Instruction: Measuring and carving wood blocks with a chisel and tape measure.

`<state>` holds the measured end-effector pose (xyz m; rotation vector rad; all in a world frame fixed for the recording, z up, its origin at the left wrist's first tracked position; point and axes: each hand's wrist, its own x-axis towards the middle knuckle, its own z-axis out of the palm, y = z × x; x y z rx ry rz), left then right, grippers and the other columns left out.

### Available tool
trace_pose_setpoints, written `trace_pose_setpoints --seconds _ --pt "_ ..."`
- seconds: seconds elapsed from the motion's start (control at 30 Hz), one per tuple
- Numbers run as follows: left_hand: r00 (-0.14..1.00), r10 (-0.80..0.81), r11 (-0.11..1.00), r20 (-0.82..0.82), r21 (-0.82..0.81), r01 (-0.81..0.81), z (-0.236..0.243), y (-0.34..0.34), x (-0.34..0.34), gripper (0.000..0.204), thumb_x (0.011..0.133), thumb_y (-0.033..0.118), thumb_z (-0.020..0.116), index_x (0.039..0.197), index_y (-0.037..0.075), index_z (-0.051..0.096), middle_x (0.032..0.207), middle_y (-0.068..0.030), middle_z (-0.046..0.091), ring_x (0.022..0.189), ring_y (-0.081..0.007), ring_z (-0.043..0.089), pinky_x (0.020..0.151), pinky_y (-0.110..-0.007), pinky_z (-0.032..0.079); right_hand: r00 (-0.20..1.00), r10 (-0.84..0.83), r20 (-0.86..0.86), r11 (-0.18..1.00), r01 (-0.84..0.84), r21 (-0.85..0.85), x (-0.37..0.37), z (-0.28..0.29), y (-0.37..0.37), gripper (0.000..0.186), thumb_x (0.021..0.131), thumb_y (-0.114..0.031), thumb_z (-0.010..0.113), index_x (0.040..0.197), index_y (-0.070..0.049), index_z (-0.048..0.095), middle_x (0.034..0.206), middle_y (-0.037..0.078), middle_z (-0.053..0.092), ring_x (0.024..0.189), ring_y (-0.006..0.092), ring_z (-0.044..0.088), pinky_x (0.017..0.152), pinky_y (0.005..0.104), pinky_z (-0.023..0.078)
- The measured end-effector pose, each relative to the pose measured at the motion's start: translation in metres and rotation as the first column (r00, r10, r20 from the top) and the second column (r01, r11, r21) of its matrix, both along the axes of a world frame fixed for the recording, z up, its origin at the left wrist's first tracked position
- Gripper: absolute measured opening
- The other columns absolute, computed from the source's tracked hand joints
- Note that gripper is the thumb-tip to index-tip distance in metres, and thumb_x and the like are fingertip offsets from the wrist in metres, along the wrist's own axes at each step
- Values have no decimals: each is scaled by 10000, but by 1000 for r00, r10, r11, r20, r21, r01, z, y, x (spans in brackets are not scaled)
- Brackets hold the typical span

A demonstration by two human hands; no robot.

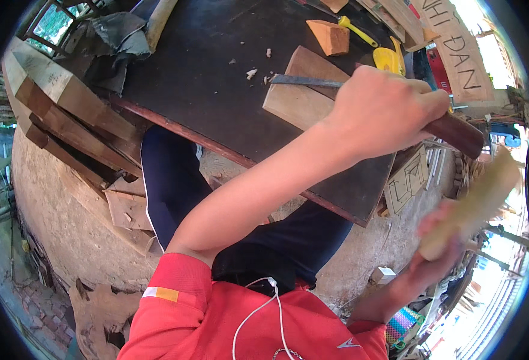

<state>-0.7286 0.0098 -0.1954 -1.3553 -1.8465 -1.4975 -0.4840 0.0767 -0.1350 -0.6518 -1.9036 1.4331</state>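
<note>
My left hand (pixel 387 114) is closed around a chisel (pixel 306 81), whose flat metal blade points left and whose dark wooden handle sticks out to the right of the fist. Under the blade lies a tapered wooden block (pixel 294 108) on the dark tabletop (pixel 216 102); my fingers hide part of it. Off the table's right corner, my right hand (pixel 447 257) grips a pale wooden mallet (pixel 471 204), thick and club-like. Motion blurs both hand and mallet, which are apart from the chisel handle. Small wood chips (pixel 251 74) lie left of the blade.
Beyond the block sit a wood wedge (pixel 330 37), a yellow-handled tool (pixel 358 31) and a yellow object (pixel 387 60). Long shaped timbers (pixel 60 96) and a grey cloth (pixel 119 33) lie at the left. A lettered board (pixel 459 45) stands far right. My legs are beneath the table edge.
</note>
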Motion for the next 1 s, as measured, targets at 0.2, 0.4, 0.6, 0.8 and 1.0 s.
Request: trace_pose_setpoints --seconds 0.2,0.4,0.6,0.8,1.0 --pt "1000 -9 1000 -8 18 9 -2 7 4 302 782 351 794 932 191 586 764 7 642 697 -250 690 535 -397 491 667 -211 -715 867 -210 -452 -9 7 13 671 937 -307 581 1435 74 344 1064 160 499 927 225 554 833 325 495" --pt "1000 24 1000 -2 10 -24 -6 1 -3 297 756 343 794 902 186 588 759 7 637 688 -251 689 537 -401 495 995 47 -93 997 -52 -53 -3 10 15 702 961 -332 538 1497 59 308 1030 129 476 829 164 497 736 281 446" --pt "990 9 991 -141 133 10 -3 2 20 221 730 275 728 879 188 590 689 11 547 625 -176 672 487 -338 485 918 103 -383 984 -150 -94 -7 14 25 608 1034 -310 425 1498 59 286 1000 133 431 763 165 431 635 289 387" --pt "996 -21 990 -91 136 33 -2 11 22 232 738 273 728 922 186 618 712 19 575 644 -187 683 503 -347 492 951 -140 -275 968 72 -242 1 -3 17 578 1044 -319 430 1489 28 303 990 128 442 740 148 425 646 278 403" --pt "996 33 993 -86 114 -23 -6 12 13 290 728 324 767 934 189 613 750 24 609 673 -203 697 514 -355 497 971 -87 -221 967 29 -253 -2 -12 16 630 1042 -323 443 1558 -4 272 989 109 450 740 128 423 640 261 379"
